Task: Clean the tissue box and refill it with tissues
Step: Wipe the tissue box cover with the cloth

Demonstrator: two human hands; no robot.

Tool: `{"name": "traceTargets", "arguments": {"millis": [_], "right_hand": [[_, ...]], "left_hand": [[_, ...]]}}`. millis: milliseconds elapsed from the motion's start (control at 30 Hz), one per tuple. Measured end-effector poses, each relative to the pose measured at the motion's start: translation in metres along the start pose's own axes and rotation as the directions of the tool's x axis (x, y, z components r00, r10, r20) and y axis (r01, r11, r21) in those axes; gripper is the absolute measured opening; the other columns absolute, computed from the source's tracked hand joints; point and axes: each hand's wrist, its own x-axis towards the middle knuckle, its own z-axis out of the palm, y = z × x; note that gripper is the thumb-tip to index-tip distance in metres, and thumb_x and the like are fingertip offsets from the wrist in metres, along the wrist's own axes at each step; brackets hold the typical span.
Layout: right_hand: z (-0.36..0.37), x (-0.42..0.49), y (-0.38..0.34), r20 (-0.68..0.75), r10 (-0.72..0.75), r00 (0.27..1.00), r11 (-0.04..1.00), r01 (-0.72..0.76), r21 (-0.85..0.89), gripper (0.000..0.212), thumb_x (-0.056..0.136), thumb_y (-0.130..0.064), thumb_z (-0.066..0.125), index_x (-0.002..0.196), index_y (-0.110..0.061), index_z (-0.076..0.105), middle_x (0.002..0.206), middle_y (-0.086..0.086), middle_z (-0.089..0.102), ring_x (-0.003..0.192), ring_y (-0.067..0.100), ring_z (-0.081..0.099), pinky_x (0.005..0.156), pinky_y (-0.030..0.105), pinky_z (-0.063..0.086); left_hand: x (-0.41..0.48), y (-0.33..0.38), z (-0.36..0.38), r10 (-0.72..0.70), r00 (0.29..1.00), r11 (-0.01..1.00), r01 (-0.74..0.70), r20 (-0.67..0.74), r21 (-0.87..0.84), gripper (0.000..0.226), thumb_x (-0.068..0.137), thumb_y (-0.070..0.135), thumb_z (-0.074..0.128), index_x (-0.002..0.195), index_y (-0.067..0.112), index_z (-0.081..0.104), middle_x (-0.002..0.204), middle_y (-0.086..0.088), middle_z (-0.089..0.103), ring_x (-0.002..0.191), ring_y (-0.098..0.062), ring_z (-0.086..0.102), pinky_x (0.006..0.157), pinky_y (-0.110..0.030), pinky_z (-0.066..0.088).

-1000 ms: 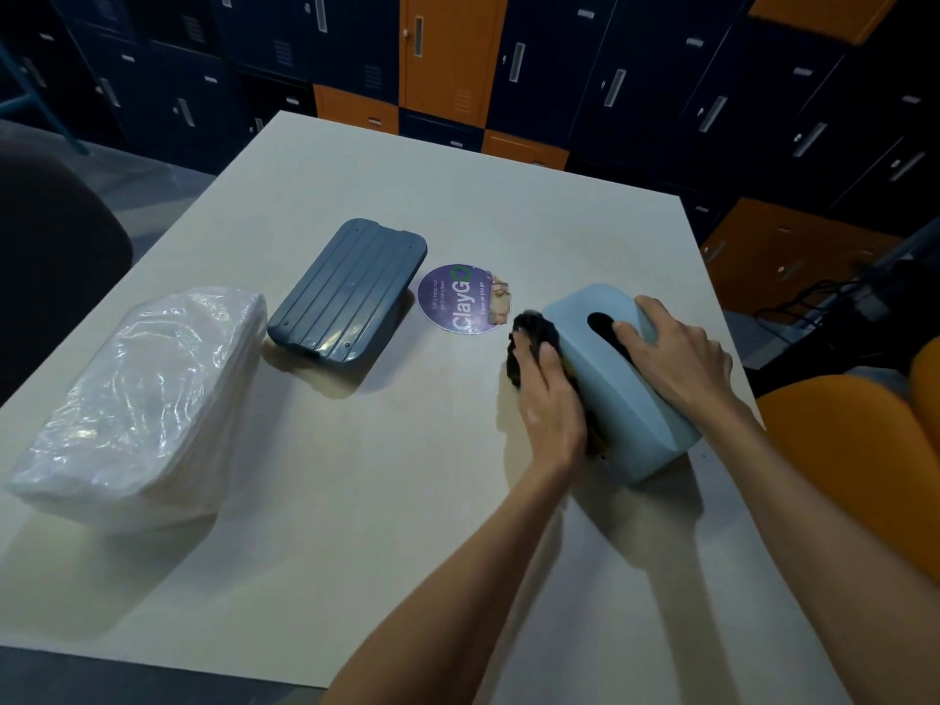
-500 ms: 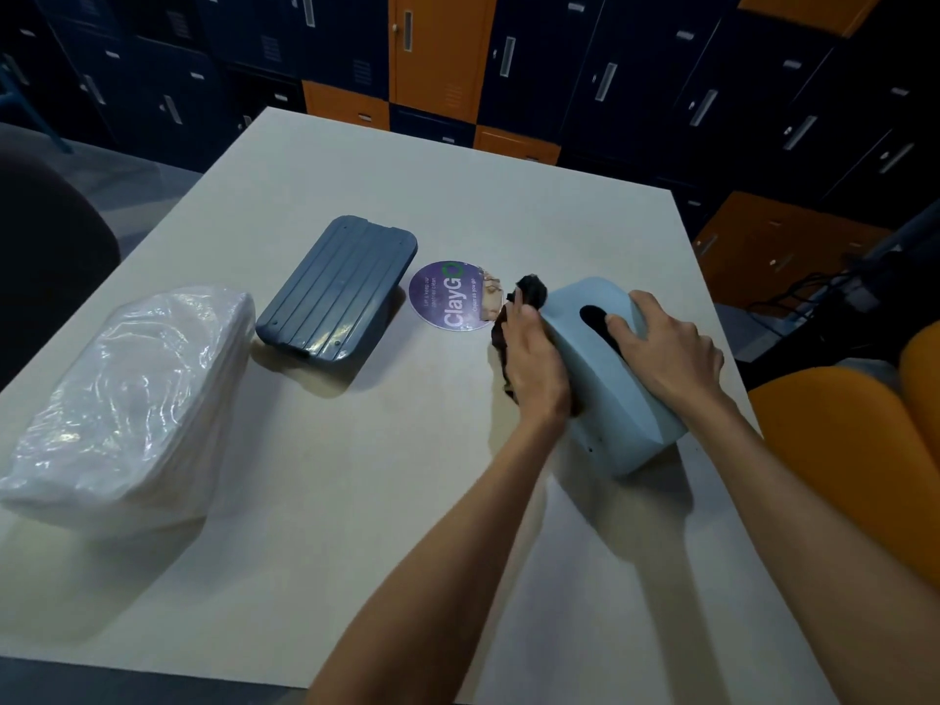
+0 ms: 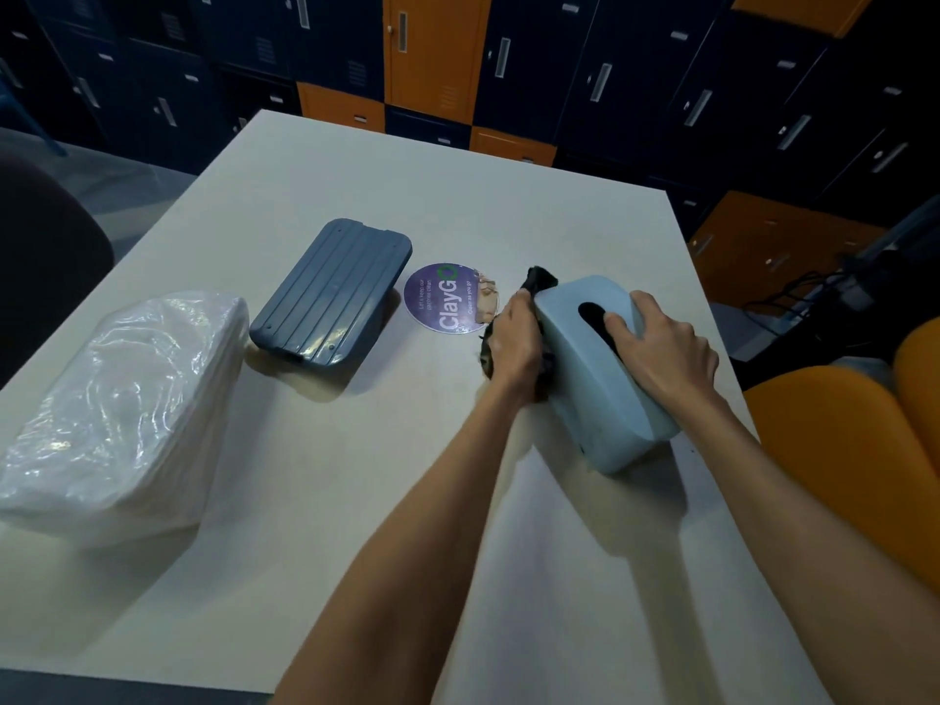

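The pale blue plastic tissue box [image 3: 610,399] sits between the two hands: the right hand [image 3: 666,348] clasps its slotted top from above, and the left hand [image 3: 513,338] clutches a dark crumpled cloth [image 3: 540,279] against the box's side. Well out to the left hand's left lie the dark blue ribbed lid [image 3: 330,297] and the clear-wrapped tissue pack [image 3: 117,414]

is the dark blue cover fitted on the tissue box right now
No, the dark blue cover lies on the table, apart from the tissue box.
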Motion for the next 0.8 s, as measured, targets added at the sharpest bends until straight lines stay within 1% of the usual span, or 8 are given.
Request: {"name": "traceTargets", "arguments": {"millis": [100, 233, 367, 500, 600, 667, 733, 800], "right_hand": [[0.000, 0.000, 0.000, 0.007, -0.009, 1.000, 1.000, 0.009, -0.009, 0.044, 0.098, -0.050, 0.033, 0.130, -0.021, 0.039, 0.105, 0.018, 0.060, 0.083, 0.033, 0.049, 0.071, 0.036, 0.033], [-0.001, -0.002, -0.001, 0.021, -0.011, 1.000, 1.000, 0.011, -0.009, 0.044, 0.098, -0.049, 0.033, 0.131, -0.020, 0.038, 0.105, 0.018, 0.059, 0.079, 0.028, 0.042, 0.071, 0.036, 0.033], [0.000, -0.001, -0.001, 0.013, -0.005, 1.000, 1.000, 0.005, -0.012, 0.043, 0.098, -0.050, 0.033, 0.130, -0.021, 0.039, 0.103, 0.015, 0.059, 0.078, 0.027, 0.042, 0.071, 0.035, 0.032], [0.000, -0.001, -0.002, 0.013, -0.007, 1.000, 1.000, 0.007, -0.023, 0.044, 0.098, -0.050, 0.033, 0.130, -0.021, 0.038, 0.105, 0.016, 0.059, 0.080, 0.029, 0.044, 0.072, 0.036, 0.033], [0.000, 0.000, -0.001, 0.013, -0.018, 1.000, 0.999, 0.019, -0.035, 0.045, 0.097, -0.050, 0.033, 0.132, -0.022, 0.037, 0.110, 0.018, 0.060, 0.091, 0.037, 0.054, 0.073, 0.037, 0.032], [0.000, -0.001, -0.001, 0.014, -0.017, 1.000, 0.999, 0.017, -0.034, 0.045, 0.097, -0.051, 0.033, 0.133, -0.023, 0.037, 0.113, 0.019, 0.060, 0.098, 0.041, 0.055, 0.074, 0.039, 0.032], [0.000, -0.002, -0.001, 0.012, -0.024, 1.000, 0.999, 0.024, -0.031, 0.047, 0.097, -0.052, 0.033, 0.134, -0.024, 0.037, 0.114, 0.020, 0.060, 0.100, 0.042, 0.055, 0.074, 0.039, 0.032], [0.000, -0.002, 0.000, 0.003, -0.032, 0.999, 0.999, 0.032, -0.034, 0.048, 0.097, -0.053, 0.032, 0.134, -0.024, 0.037, 0.114, 0.020, 0.060, 0.099, 0.042, 0.056, 0.074, 0.039, 0.032]], "left_hand": [[0.006, 0.008, -0.012, 0.066, 0.994, 0.998, -0.064, 0.090, -0.017, 0.041, 0.092, 0.049, 0.041, 0.061, 0.022, 0.045, 0.055, -0.001, 0.046, 0.050, -0.018, 0.043, 0.045, -0.023, 0.030], [0.008, -0.002, -0.015, 0.175, 0.975, 0.983, -0.167, 0.136, -0.070, 0.044, 0.094, 0.045, 0.039, 0.060, 0.018, 0.043, 0.053, -0.003, 0.044, 0.046, -0.016, 0.040, 0.047, -0.025, 0.030], [0.017, 0.008, -0.021, 0.159, 0.980, 0.975, -0.175, 0.118, 0.138, 0.041, 0.096, 0.033, 0.036, 0.058, 0.019, 0.040, 0.060, -0.002, 0.045, 0.059, -0.016, 0.040, 0.056, -0.030, 0.032], [0.008, 0.008, -0.013, 0.183, 0.977, 0.971, -0.196, 0.107, 0.133, 0.038, 0.091, 0.043, 0.040, 0.059, 0.027, 0.051, 0.059, 0.005, 0.050, 0.065, -0.021, 0.046, 0.068, -0.033, 0.038], [-0.011, -0.023, -0.008, 0.459, 0.886, 0.883, -0.463, 0.067, 0.073, 0.025, 0.098, 0.039, 0.041, 0.109, 0.037, 0.064, 0.112, 0.012, 0.066, 0.111, -0.013, 0.059, 0.099, -0.036, 0.045], [-0.033, -0.045, -0.005, 0.571, 0.819, 0.819, -0.573, 0.055, 0.031, 0.036, 0.102, 0.024, 0.044, 0.137, 0.028, 0.052, 0.150, 0.008, 0.043, 0.140, -0.004, 0.035, 0.116, -0.022, 0.025], [-0.059, -0.063, -0.001, 0.598, 0.800, 0.798, -0.600, 0.054, 0.054, 0.042, 0.102, 0.015, 0.047, 0.143, 0.024, 0.046, 0.157, 0.008, 0.026, 0.144, 0.003, 0.020, 0.111, -0.004, 0.011], [-0.073, -0.072, 0.002, 0.603, 0.792, 0.794, -0.607, 0.097, 0.017, 0.043, 0.102, 0.017, 0.046, 0.144, 0.027, 0.045, 0.157, 0.013, 0.021, 0.144, 0.007, 0.015, 0.109, -0.002, 0.010]]}}
